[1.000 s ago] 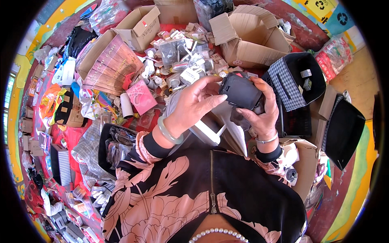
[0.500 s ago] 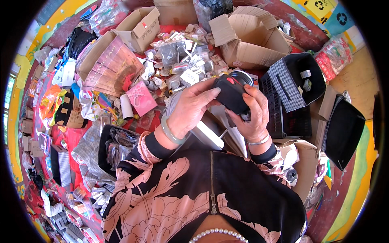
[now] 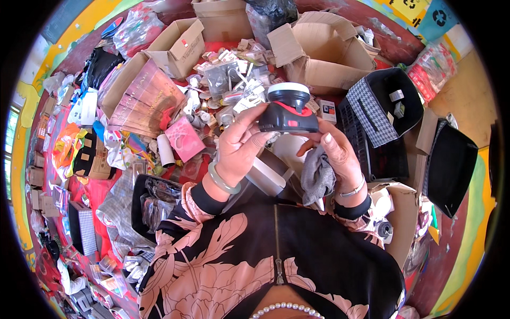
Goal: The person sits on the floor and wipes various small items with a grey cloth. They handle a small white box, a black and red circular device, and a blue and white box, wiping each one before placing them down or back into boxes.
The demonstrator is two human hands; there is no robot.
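Up in front of my chest is a black device (image 3: 289,119) with red trim, a red button and a round, white-topped head; it looks like a small lamp. My left hand (image 3: 239,141) pinches its left end between thumb and fingers. At its right end, my right hand (image 3: 342,157) grips it with the thumb up. A crumpled dark grey cloth (image 3: 317,175) hangs against the right palm, below the device. Part of the right fingers is hidden behind the device and the cloth.
Ahead lies a heap of small boxes and packets (image 3: 231,80). Behind it stand open cardboard boxes (image 3: 324,74). A houndstooth fabric bin (image 3: 369,114) is at the right, and a black bin of packets (image 3: 141,199) at the left. Beside a white roll (image 3: 166,150) lies a pink box (image 3: 184,133).
The black device has been turned so its round head points up and its red button shows. My right hand has shifted lower along it, and the grey cloth has come into view there.
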